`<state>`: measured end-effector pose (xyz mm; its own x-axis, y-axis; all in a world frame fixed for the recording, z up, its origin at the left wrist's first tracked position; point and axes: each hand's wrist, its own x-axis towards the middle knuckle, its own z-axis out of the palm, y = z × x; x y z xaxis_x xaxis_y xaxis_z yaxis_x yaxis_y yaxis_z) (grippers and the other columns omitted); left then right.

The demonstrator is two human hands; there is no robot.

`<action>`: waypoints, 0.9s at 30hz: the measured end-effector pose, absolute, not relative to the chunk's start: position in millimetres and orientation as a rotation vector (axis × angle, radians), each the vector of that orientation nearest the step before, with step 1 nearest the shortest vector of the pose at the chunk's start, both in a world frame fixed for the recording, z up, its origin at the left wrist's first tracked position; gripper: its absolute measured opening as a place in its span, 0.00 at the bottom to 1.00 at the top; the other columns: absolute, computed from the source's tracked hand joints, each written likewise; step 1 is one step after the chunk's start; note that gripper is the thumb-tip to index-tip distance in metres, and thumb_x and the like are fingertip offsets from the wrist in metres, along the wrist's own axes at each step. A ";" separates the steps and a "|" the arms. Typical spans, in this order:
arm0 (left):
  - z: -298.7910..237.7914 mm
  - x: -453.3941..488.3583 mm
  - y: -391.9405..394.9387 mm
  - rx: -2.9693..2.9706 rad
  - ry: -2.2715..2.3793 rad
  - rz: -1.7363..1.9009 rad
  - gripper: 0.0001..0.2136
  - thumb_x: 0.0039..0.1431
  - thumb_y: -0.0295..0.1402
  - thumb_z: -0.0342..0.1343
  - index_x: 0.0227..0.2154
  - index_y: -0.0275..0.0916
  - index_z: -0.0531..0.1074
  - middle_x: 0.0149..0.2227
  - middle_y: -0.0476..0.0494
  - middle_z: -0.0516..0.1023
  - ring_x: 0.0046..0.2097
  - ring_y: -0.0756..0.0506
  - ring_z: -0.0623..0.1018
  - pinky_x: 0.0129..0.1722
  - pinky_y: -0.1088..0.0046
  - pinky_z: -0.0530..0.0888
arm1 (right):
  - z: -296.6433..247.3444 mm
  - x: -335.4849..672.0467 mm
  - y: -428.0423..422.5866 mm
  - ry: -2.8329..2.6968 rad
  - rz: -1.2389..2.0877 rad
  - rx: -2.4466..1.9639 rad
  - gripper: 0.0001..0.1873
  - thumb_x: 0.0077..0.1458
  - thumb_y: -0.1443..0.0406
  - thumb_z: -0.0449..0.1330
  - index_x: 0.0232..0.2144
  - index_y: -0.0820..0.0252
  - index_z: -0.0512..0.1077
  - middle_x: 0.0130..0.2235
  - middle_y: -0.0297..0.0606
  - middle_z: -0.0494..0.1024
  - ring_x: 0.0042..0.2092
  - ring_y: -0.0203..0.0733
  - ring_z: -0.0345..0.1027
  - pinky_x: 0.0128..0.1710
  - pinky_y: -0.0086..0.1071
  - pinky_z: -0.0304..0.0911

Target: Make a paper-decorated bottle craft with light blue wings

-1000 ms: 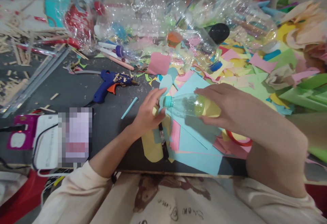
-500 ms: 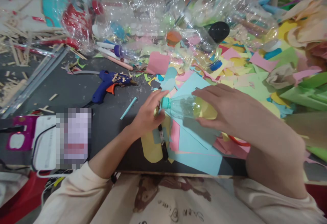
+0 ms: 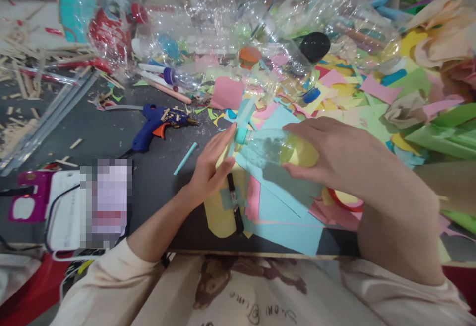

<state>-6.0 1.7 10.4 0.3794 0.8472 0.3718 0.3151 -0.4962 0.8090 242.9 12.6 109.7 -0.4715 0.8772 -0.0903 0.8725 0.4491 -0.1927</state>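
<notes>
My right hand point(image 3: 312, 145) is wrapped round the body of a clear plastic bottle point(image 3: 266, 145), which lies sideways with its green cap point(image 3: 242, 135) pointing left. Something yellow shows near the bottle's base. Light-blue paper blades point(image 3: 246, 110) stand at the cap; how they are fixed on is hidden. Beside the cap is my left hand point(image 3: 213, 164), its fingers stretched out and the thumb apart, close to the paper's edge. I cannot tell whether it touches the blades. Under the bottle lie light-blue paper sheets point(image 3: 282, 197). A black marker point(image 3: 235, 202) rests on yellow paper point(image 3: 215, 217).
A blue glue gun point(image 3: 156, 125) and a blue paper strip point(image 3: 185, 158) lie to the left. Clear bottles point(image 3: 208, 33) crowd the back. Paper scraps point(image 3: 342, 90) cover the right. A tape roll point(image 3: 344, 201) sits near my right forearm. A blurred-out phone point(image 3: 111, 197) lies front left.
My left fingers have opened away from the cap and straightened. The blue paper blades at the cap now appear narrower and tilted. My right hand still holds the bottle.
</notes>
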 end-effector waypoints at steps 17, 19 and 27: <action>10.3 -5.0 0.3 1.919 0.974 1.102 0.26 0.68 0.47 0.44 0.66 0.47 0.59 0.66 0.40 0.65 0.66 0.37 0.66 0.64 0.54 0.65 | 110.5 244.9 11.8 -2.599 0.338 -1.582 0.23 0.56 0.49 0.55 0.47 0.54 0.75 0.40 0.45 0.80 0.43 0.58 0.74 0.41 0.47 0.68; 11.8 -4.6 -0.1 1.890 0.988 1.099 0.26 0.68 0.49 0.45 0.65 0.47 0.61 0.64 0.40 0.67 0.65 0.37 0.67 0.64 0.55 0.65 | 110.7 244.8 12.4 -2.586 0.344 -1.588 0.23 0.55 0.49 0.55 0.46 0.53 0.75 0.40 0.45 0.80 0.44 0.58 0.73 0.42 0.48 0.68; 12.2 -2.1 -2.5 1.759 1.012 1.119 0.25 0.68 0.49 0.42 0.63 0.46 0.63 0.64 0.41 0.68 0.65 0.37 0.68 0.64 0.54 0.65 | 108.5 246.6 17.9 -2.575 0.404 -1.566 0.27 0.56 0.48 0.55 0.49 0.58 0.74 0.39 0.47 0.79 0.44 0.59 0.73 0.42 0.49 0.68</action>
